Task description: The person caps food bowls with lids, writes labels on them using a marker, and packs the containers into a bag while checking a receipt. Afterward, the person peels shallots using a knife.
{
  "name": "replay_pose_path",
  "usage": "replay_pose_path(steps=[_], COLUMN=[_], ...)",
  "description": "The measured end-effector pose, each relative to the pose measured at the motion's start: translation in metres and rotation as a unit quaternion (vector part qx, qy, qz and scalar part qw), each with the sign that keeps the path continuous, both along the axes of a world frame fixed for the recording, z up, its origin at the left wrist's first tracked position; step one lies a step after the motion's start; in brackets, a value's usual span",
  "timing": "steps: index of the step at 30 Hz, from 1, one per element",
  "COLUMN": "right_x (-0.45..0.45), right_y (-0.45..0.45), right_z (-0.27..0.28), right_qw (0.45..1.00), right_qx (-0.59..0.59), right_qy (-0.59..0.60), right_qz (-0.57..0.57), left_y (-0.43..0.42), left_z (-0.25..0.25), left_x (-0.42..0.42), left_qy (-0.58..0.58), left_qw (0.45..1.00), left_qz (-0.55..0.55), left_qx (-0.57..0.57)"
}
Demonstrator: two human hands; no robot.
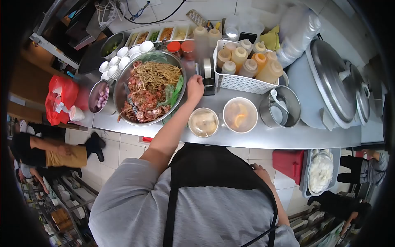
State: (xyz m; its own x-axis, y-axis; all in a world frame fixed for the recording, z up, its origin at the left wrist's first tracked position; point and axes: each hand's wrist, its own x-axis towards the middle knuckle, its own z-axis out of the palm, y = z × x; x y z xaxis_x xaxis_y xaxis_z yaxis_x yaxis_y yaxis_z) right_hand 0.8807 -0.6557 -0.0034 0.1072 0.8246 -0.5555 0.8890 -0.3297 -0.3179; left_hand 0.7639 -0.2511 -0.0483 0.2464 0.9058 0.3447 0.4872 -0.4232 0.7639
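Observation:
My left hand (196, 88) reaches over the counter with its fingers pinched together at the left edge of a black tape dispenser (209, 88), which carries a pale roll of tape (207, 68). Whatever lies between those fingertips is too small to make out. Close to the counter's front edge stand two round lidded tubs: a smaller one (203, 122) with pale contents and a larger one (240, 115) showing an orange piece in liquid. Low at my side hangs my right hand (261, 171), partly covered by the apron, its fingers mostly hidden.
Left of my arm sits a big metal bowl (180, 68) of shallots and stringy roots. A white basket (242, 83) of squeeze bottles stands behind the tubs. Right are a steel pot (294, 115) with a white ladle and a large lidded pot (302, 90). Other people stand behind me.

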Motion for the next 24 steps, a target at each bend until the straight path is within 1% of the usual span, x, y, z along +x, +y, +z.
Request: replay_pose_path(steps=[2, 3, 4, 5, 6, 7, 8, 9, 10, 11, 12, 13, 14, 15, 16, 17, 18, 19, 20, 21, 22, 23, 24], right_x=[-0.002, -0.002, -0.001, -0.001, -0.002, -0.004, -0.006, -0.007, -0.007, -0.006, -0.004, -0.002, 0.000, 0.000, -0.001, -0.004, -0.008, -0.014, -0.022, -0.029, -0.033, -0.036, -0.038], right_y=[-0.001, -0.002, -0.004, -0.004, -0.001, 0.005, 0.011, 0.017, 0.024, 0.031, 0.039, 0.050, 0.061, 0.074, 0.089, 0.105, 0.121, 0.137, 0.150, 0.158, 0.159, 0.159, 0.159], right_z=[0.014, 0.020, 0.027, 0.034, 0.044, 0.055, 0.064, 0.071, 0.077, 0.083, 0.088, 0.092, 0.095, 0.098, 0.096, 0.094, 0.092, 0.091, 0.094, 0.096, 0.091, 0.081, 0.075], right_qw=[0.999, 0.999, 0.999, 0.996, 0.996, 0.990, 0.982, 0.983, 0.973, 0.960, 0.951, 0.951, 0.935, 0.916, 0.899, 0.880, 0.864, 0.846, 0.852, 0.855, 0.858, 0.869, 0.871], right_qx=[0.013, 0.009, 0.045, 0.081, 0.078, 0.119, 0.160, 0.158, 0.206, 0.253, 0.287, 0.287, 0.339, 0.391, 0.432, 0.472, 0.503, 0.531, 0.519, 0.505, 0.501, 0.491, 0.479], right_qy=[-0.034, -0.037, -0.001, 0.035, 0.034, 0.049, 0.065, 0.067, 0.075, 0.082, 0.085, 0.085, 0.072, 0.058, 0.035, 0.011, -0.014, -0.039, -0.063, -0.086, -0.083, 0.007, 0.095], right_qz=[0.003, -0.002, -0.018, -0.033, -0.037, -0.054, -0.071, -0.072, -0.078, -0.084, -0.082, -0.081, -0.077, -0.073, -0.067, -0.061, -0.032, -0.004, 0.038, 0.079, 0.080, 0.070, 0.058], left_y=[0.027, 0.041, 0.055, 0.064, 0.084, 0.102, 0.099, 0.094, 0.073, 0.055, 0.046, 0.038, 0.026, 0.009, -0.017, -0.047, -0.076, -0.100, -0.120, -0.139, -0.154, -0.162, -0.165], left_z=[-0.021, -0.029, -0.041, -0.039, -0.063, -0.093, -0.089, -0.086, -0.050, -0.030, -0.031, -0.032, -0.027, -0.023, -0.002, 0.032, 0.062, 0.074, 0.083, 0.099, 0.114, 0.126, 0.137], left_x=[0.022, 0.030, 0.034, 0.032, 0.035, 0.040, 0.041, 0.041, 0.039, 0.036, 0.031, 0.026, 0.020, 0.011, 0.000, -0.014, -0.029, -0.041, -0.051, -0.058, -0.062, -0.069, -0.076], left_qy=[-0.004, 0.026, 0.049, 0.079, -0.026, -0.129, -0.143, -0.142, -0.183, -0.224, -0.224, -0.205, -0.184, -0.190, -0.195, -0.156, -0.115, -0.080, -0.044, -0.056, -0.068, -0.068, -0.055], left_qw=[0.988, 0.980, 0.971, 0.960, 0.943, 0.911, 0.895, 0.894, 0.880, 0.864, 0.863, 0.900, 0.931, 0.941, 0.948, 0.965, 0.975, 0.974, 0.961, 0.944, 0.923, 0.922, 0.914], left_qz=[0.127, 0.169, 0.197, 0.154, 0.157, 0.160, 0.176, 0.176, 0.183, 0.189, 0.189, 0.174, 0.157, 0.122, 0.088, 0.019, -0.050, -0.149, -0.245, -0.305, -0.363, -0.362, -0.353], left_qx=[-0.092, -0.097, -0.125, -0.222, -0.292, -0.356, -0.385, -0.386, -0.398, -0.410, -0.410, -0.343, -0.272, -0.253, -0.234, -0.208, -0.183, -0.153, -0.123, -0.117, -0.111, -0.117, -0.191])
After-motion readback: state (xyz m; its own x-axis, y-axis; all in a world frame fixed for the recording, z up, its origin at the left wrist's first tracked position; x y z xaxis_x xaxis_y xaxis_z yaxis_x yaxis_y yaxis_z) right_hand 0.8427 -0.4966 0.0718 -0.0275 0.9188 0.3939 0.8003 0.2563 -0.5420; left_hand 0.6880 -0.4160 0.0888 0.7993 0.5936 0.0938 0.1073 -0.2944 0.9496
